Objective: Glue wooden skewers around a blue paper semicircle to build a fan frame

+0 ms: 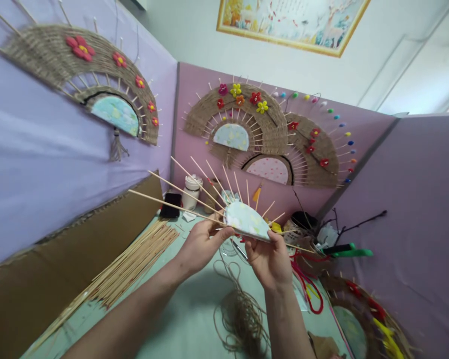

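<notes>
Where table shows below, both hands (205, 245) (270, 259) hold the half-disc (247, 220).

The 2 forearms (134, 304) are bare, as are the left hand (202, 245) and right hand (272, 260).

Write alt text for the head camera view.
Two bare hands, left and right, hold up a pale floral half-round piece with thin sticks fanning out. Below lie tangled twine and a bundle of sticks; flower-trimmed woven fans hang behind.
</notes>
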`<state>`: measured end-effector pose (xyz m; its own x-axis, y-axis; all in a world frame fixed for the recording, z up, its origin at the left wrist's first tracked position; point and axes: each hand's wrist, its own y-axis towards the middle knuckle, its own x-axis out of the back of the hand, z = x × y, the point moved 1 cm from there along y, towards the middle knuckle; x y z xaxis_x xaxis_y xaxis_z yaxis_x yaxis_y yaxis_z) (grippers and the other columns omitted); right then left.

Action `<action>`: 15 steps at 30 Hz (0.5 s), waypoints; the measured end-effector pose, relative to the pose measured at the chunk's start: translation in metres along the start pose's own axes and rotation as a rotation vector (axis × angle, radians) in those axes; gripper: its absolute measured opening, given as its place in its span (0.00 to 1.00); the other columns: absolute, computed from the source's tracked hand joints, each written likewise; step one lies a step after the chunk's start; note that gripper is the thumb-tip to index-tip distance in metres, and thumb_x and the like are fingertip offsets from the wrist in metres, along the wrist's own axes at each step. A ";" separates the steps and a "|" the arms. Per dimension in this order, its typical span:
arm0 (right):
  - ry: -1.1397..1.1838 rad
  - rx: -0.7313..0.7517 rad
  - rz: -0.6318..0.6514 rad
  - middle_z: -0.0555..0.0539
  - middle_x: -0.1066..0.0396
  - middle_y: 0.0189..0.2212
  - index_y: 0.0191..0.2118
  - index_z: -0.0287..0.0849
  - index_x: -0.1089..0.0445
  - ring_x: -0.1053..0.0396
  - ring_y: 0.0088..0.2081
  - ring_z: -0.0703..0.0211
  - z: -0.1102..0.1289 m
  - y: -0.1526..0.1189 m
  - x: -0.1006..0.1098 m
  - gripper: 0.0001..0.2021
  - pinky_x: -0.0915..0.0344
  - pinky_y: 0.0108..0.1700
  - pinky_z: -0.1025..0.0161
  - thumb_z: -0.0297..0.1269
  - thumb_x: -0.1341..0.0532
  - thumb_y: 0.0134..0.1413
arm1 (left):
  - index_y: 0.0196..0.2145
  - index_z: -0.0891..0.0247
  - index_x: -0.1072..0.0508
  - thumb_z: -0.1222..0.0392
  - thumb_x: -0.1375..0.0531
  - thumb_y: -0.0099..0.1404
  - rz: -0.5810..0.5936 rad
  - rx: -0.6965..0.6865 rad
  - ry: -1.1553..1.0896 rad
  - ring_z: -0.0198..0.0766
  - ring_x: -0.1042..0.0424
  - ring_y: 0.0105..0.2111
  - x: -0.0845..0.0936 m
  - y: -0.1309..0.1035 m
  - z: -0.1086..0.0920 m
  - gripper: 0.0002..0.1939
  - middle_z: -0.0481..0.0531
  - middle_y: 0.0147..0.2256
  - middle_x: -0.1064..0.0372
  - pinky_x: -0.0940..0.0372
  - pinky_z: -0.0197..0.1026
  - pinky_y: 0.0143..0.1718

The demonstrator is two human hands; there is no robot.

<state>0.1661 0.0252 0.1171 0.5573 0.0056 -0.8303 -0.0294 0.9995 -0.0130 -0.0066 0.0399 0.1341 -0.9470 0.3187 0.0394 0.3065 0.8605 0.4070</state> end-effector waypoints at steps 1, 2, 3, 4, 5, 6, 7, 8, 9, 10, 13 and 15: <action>0.005 -0.007 0.023 0.44 0.19 0.35 0.40 0.39 0.27 0.22 0.31 0.59 0.000 0.001 0.001 0.10 0.24 0.30 0.66 0.31 0.41 0.50 | 0.55 0.61 0.30 0.47 0.41 0.64 0.006 -0.018 0.029 0.45 0.28 0.51 0.000 -0.002 -0.004 0.25 0.56 0.54 0.29 0.35 0.46 0.54; 0.010 -0.015 0.045 0.45 0.19 0.35 0.40 0.40 0.26 0.22 0.31 0.60 -0.001 0.002 0.002 0.10 0.24 0.30 0.66 0.31 0.41 0.50 | 0.56 0.61 0.31 0.47 0.41 0.65 0.006 -0.038 0.073 0.45 0.29 0.52 0.000 -0.004 -0.008 0.25 0.56 0.53 0.28 0.36 0.46 0.54; 0.015 -0.025 0.066 0.46 0.19 0.35 0.40 0.41 0.26 0.22 0.31 0.60 -0.001 0.002 0.003 0.11 0.24 0.30 0.67 0.31 0.41 0.50 | 0.56 0.60 0.30 0.47 0.42 0.65 -0.002 -0.060 0.130 0.46 0.30 0.53 0.000 -0.006 -0.011 0.25 0.55 0.53 0.28 0.37 0.47 0.56; 0.017 -0.036 0.086 0.46 0.19 0.35 0.40 0.41 0.26 0.22 0.32 0.61 -0.002 0.003 0.003 0.11 0.24 0.30 0.67 0.32 0.41 0.50 | 0.56 0.60 0.30 0.47 0.42 0.66 -0.015 -0.083 0.192 0.47 0.32 0.55 0.000 -0.008 -0.013 0.24 0.56 0.52 0.27 0.39 0.48 0.57; 0.017 -0.047 0.106 0.47 0.19 0.35 0.41 0.42 0.26 0.21 0.33 0.60 -0.003 0.003 0.004 0.11 0.24 0.30 0.68 0.32 0.40 0.50 | 0.55 0.61 0.29 0.47 0.43 0.66 -0.032 -0.105 0.250 0.48 0.33 0.56 0.001 -0.009 -0.015 0.23 0.56 0.52 0.27 0.41 0.49 0.59; 0.012 -0.057 0.123 0.47 0.19 0.36 0.42 0.43 0.26 0.21 0.34 0.60 -0.004 0.002 0.003 0.11 0.24 0.30 0.68 0.33 0.40 0.51 | 0.54 0.61 0.28 0.47 0.44 0.67 -0.048 -0.122 0.297 0.49 0.35 0.57 0.002 -0.010 -0.016 0.23 0.57 0.52 0.27 0.43 0.50 0.60; 0.005 -0.065 0.137 0.47 0.19 0.37 0.42 0.44 0.26 0.21 0.36 0.59 -0.005 0.002 0.003 0.12 0.25 0.29 0.69 0.33 0.40 0.51 | 0.53 0.61 0.27 0.46 0.45 0.67 -0.059 -0.131 0.327 0.49 0.35 0.58 0.002 -0.011 -0.016 0.22 0.57 0.52 0.27 0.44 0.51 0.61; -0.003 -0.069 0.147 0.47 0.20 0.37 0.43 0.44 0.26 0.21 0.38 0.58 -0.006 0.001 0.003 0.13 0.25 0.29 0.69 0.34 0.39 0.51 | 0.53 0.61 0.26 0.46 0.46 0.68 -0.065 -0.135 0.341 0.50 0.36 0.59 0.003 -0.011 -0.016 0.22 0.57 0.52 0.28 0.45 0.52 0.62; -0.010 -0.071 0.153 0.47 0.20 0.38 0.44 0.45 0.26 0.21 0.39 0.57 -0.007 0.001 0.003 0.13 0.25 0.29 0.70 0.35 0.39 0.51 | 0.53 0.61 0.26 0.46 0.47 0.69 -0.064 -0.136 0.340 0.49 0.36 0.59 0.004 -0.011 -0.016 0.22 0.57 0.53 0.28 0.46 0.52 0.63; -0.013 -0.072 0.156 0.47 0.20 0.39 0.44 0.45 0.26 0.22 0.40 0.56 -0.007 0.000 0.003 0.13 0.25 0.28 0.70 0.35 0.39 0.51 | 0.53 0.61 0.27 0.47 0.48 0.69 -0.057 -0.138 0.327 0.49 0.36 0.59 0.004 -0.010 -0.016 0.23 0.57 0.54 0.29 0.47 0.52 0.63; 0.015 -0.063 0.141 0.47 0.20 0.39 0.45 0.46 0.26 0.21 0.40 0.56 -0.007 0.001 0.004 0.14 0.25 0.29 0.69 0.35 0.39 0.52 | 0.55 0.60 0.28 0.47 0.50 0.70 -0.024 -0.152 0.243 0.49 0.37 0.60 0.005 -0.008 -0.012 0.23 0.56 0.55 0.30 0.48 0.52 0.64; 0.053 -0.064 0.112 0.47 0.20 0.38 0.46 0.44 0.26 0.21 0.38 0.58 -0.006 0.004 0.006 0.14 0.25 0.29 0.69 0.35 0.40 0.53 | 0.57 0.60 0.29 0.45 0.52 0.71 -0.006 -0.131 0.132 0.49 0.36 0.59 0.004 -0.008 -0.008 0.25 0.57 0.57 0.32 0.45 0.51 0.62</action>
<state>0.1639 0.0286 0.1086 0.5028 0.1135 -0.8569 -0.1426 0.9887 0.0473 -0.0137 0.0314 0.1385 -0.9558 0.2514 0.1526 0.2940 0.8002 0.5228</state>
